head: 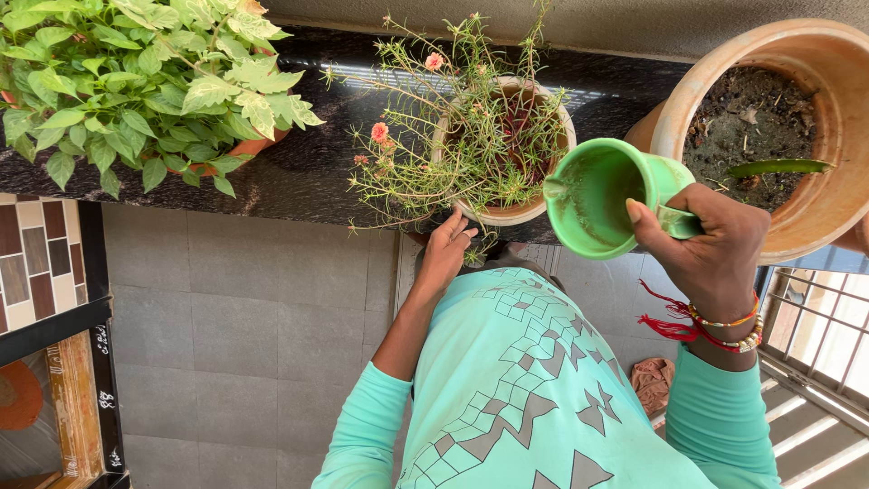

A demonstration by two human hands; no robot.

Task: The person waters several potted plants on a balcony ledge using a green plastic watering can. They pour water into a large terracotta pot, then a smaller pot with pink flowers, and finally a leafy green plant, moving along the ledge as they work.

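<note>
While the right hand (711, 249) grips a green plastic jug (602, 195), spout tilted left toward the round clay pot of pink-flowered stems (507, 145), left hand (445, 249) fingers seemingly rest curled against its rim.

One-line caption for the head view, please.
Right hand tilts a green jug toward a flowering pot on a dark ledge; left hand touches the pot's underside.
</note>
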